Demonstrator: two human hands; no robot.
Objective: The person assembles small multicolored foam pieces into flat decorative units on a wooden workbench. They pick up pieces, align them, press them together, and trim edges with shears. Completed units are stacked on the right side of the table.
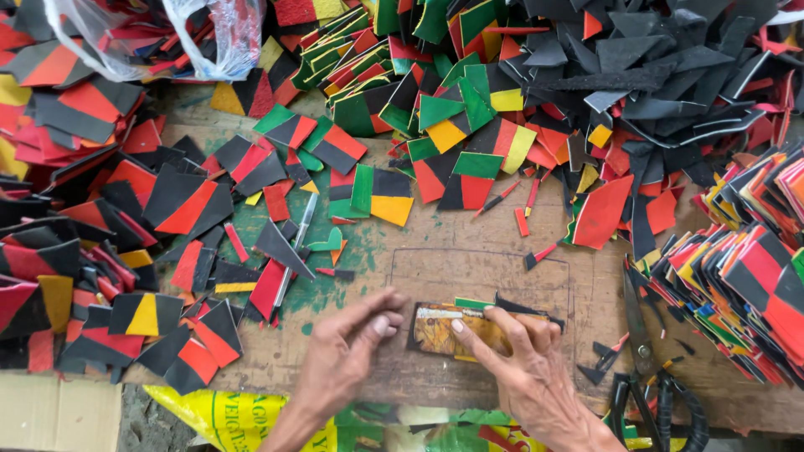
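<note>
Brown and worn, the flat rectangular template block (444, 331) lies low in the middle of the frame, on top of a small stack of coloured pieces. The right hand (523, 368) presses it down with spread fingers. The left hand (352, 351) touches its left end, fingers straight, holding nothing. Keeping the edges lined up and pressing flat would help. The scratched wooden surface (469, 268) has green paint stains, heaps of red, black, yellow scraps (100, 218) and black scissors (645, 368).
</note>
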